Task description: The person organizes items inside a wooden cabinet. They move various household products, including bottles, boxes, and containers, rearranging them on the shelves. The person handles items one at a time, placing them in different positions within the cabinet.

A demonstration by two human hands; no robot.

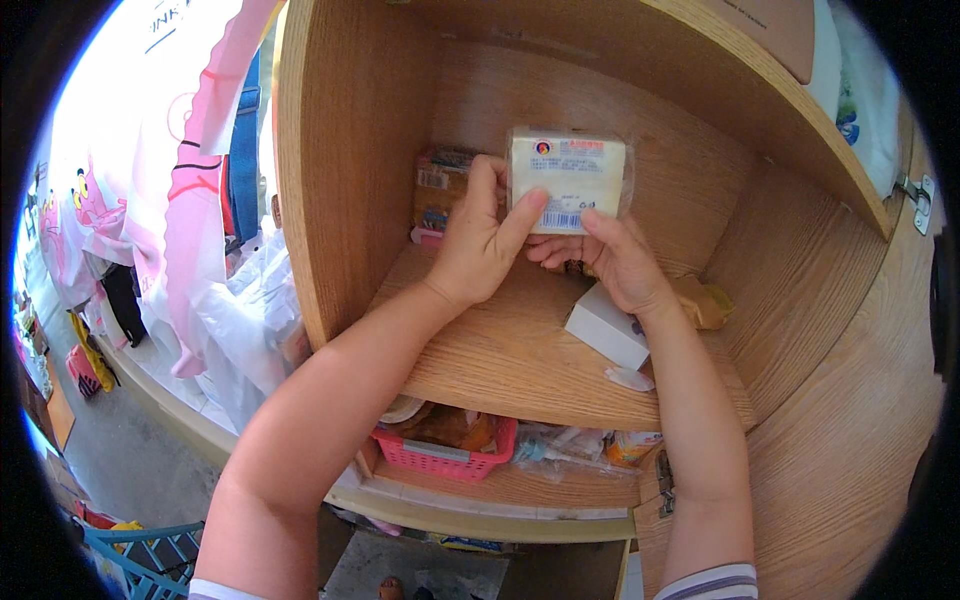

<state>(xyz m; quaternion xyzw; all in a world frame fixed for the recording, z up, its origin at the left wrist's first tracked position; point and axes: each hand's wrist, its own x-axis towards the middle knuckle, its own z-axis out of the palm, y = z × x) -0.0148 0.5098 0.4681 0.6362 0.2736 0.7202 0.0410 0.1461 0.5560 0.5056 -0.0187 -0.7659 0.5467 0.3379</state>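
Note:
Both hands hold up a pale, cream-coloured rectangular packet (577, 184) in clear plastic wrap, in front of the open wooden cabinet. Printed writing, a small round logo and a barcode show on its face. My left hand (480, 232) grips its left side, with the thumb on the lower left of the print. At the lower right corner, my right hand (619, 259) pinches it with the thumb in front and the fingers below. Behind my left hand, a wrapped pack with a barcode (435, 187) stands at the shelf's left end, partly hidden.
A white box (607, 326) and a brown-yellow packet (701, 301) lie on the wooden shelf (465, 352). Below are a pink plastic basket (450, 457) and clear plastic bags (555, 446). The cabinet door (840, 420) stands open at right; a pink-and-white curtain (195, 225) hangs at left.

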